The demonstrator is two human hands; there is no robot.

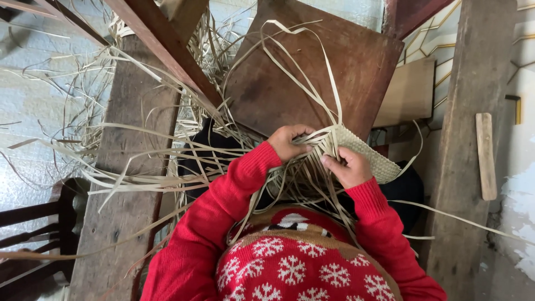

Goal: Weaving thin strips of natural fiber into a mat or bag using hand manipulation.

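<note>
A pale woven mat piece (370, 155) of flat palm-leaf strips lies on my lap, its loose strips (167, 161) fanning out to the left and up over a brown wooden board (312, 67). My left hand (288, 141) is closed around several strips at the weaving edge. My right hand (349, 166) pinches strips just beside it, against the woven part. Both arms wear red sleeves, and a red sweater with white snowflakes fills the bottom of the view.
A rough wooden beam (125, 167) runs down the left, a second beam (465, 139) down the right with a thin wooden stick (486, 156) beside it. A dark chair (39, 234) stands at lower left. Loose strips pile up at the top.
</note>
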